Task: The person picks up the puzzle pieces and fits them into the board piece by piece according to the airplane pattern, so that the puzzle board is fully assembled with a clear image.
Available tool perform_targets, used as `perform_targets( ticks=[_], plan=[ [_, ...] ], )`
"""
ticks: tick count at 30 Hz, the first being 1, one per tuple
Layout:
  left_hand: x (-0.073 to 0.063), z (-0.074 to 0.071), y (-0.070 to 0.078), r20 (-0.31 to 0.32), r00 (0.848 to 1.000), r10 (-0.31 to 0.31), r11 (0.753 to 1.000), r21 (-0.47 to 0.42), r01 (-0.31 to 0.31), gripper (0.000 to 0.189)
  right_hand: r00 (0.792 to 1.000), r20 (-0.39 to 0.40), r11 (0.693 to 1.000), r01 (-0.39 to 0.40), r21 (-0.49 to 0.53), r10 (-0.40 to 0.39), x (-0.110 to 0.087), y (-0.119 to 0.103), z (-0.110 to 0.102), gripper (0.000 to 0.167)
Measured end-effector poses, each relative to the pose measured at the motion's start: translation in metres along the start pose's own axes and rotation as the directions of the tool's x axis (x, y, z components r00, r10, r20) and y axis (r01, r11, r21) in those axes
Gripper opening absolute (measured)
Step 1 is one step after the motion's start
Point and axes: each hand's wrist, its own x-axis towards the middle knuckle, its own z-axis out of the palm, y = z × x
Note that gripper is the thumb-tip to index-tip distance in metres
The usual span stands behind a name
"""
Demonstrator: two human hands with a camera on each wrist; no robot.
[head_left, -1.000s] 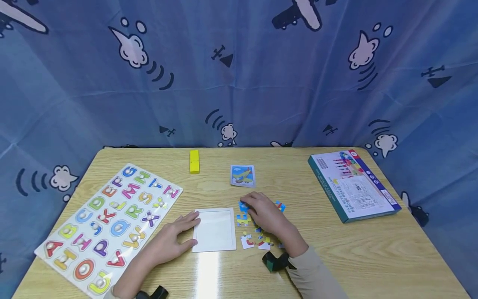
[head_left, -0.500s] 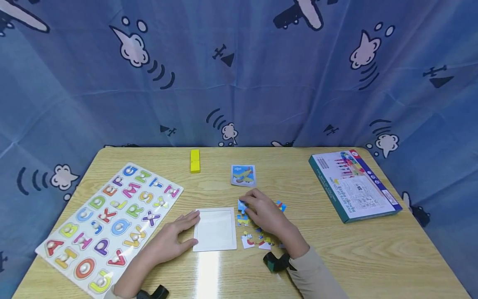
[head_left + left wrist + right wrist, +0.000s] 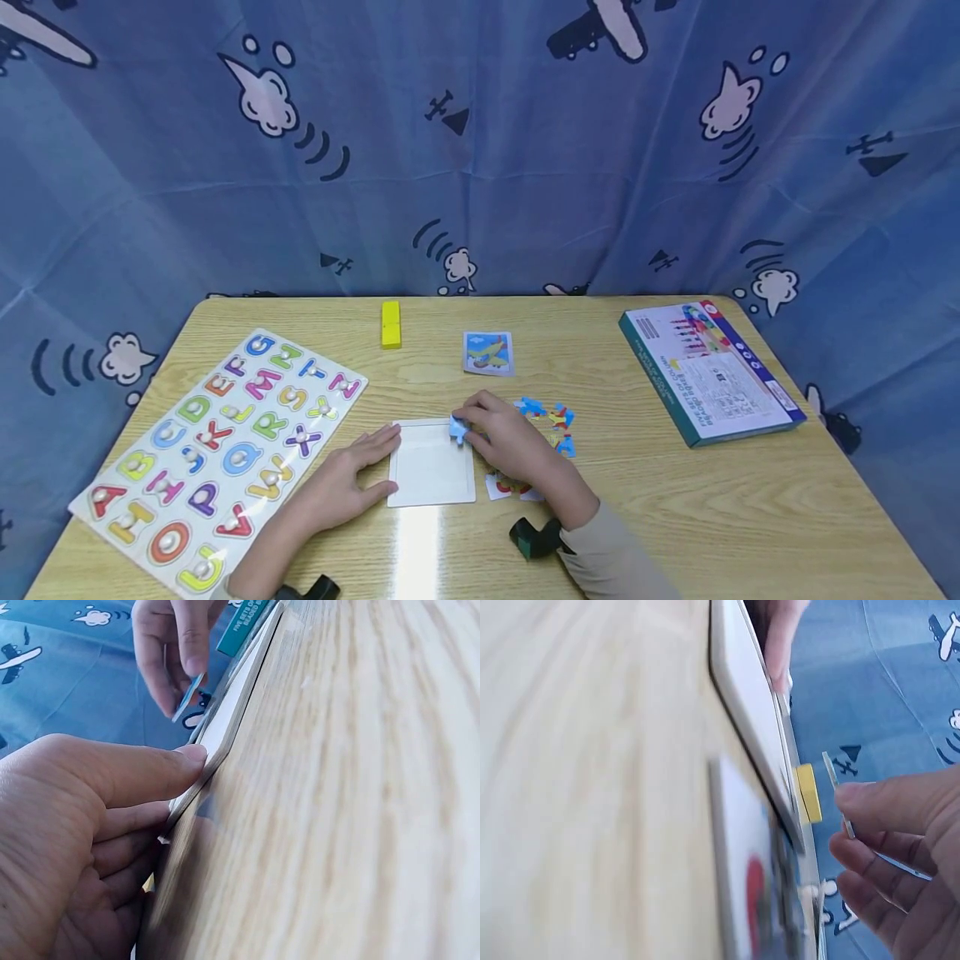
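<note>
A white square puzzle tray lies on the table. My left hand rests at its left side, fingertips on the upper left corner and thumb near the lower left. In the left wrist view the straight thumb touches the tray's rim. Over the tray's upper right corner, my right hand pinches a light blue puzzle piece between thumb and fingers. The right wrist view shows that puzzle piece edge-on, raised above the tray. Several loose puzzle pieces lie right of the tray, partly hidden by my right hand.
An alphabet peg board covers the table's left side. Behind the tray lie a small airplane picture card and a yellow block. A flat game box sits at the right rear, before a blue curtain.
My right hand has picked up the blue puzzle piece from the loose pieces and carried it left over the tray's upper right corner. My left hand has stayed in place.
</note>
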Motion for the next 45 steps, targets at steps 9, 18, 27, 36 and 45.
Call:
perform_targets(
  ticks=[9, 18, 27, 36, 45],
  plan=[
    [0.001, 0.0, 0.0, 0.008, 1.0, 0.003, 1.0, 0.002, -0.003, 0.059, 0.999, 0.039, 1.0, 0.025, 0.003, -0.025, 0.014, -0.016, 0.014, 0.029],
    [0.0, 0.0, 0.0, 0.006, 1.0, 0.011, 1.0, 0.01, -0.011, 0.059, 0.995, 0.054, 0.996, 0.089, -0.02, -0.088, 0.024, -0.028, 0.024, 0.029],
    [0.0, 0.0, 0.0, 0.018, 1.0, 0.013, 1.0, 0.007, -0.013, 0.061, 0.994, 0.057, 0.995, 0.097, -0.025, -0.095, 0.032, -0.034, 0.034, 0.027],
    [0.001, -0.002, 0.001, 0.023, 0.999, 0.022, 1.0, 0.011, -0.023, 0.062, 0.992, 0.011, 0.991, 0.125, -0.049, -0.124, 0.033, -0.033, 0.043, 0.026],
    [0.0, -0.001, -0.001, 0.021, 1.0, 0.023, 0.999, 0.026, -0.024, 0.06, 0.992, -0.009, 0.992, 0.124, -0.018, -0.124, 0.034, -0.031, 0.047, 0.025]
  ],
)
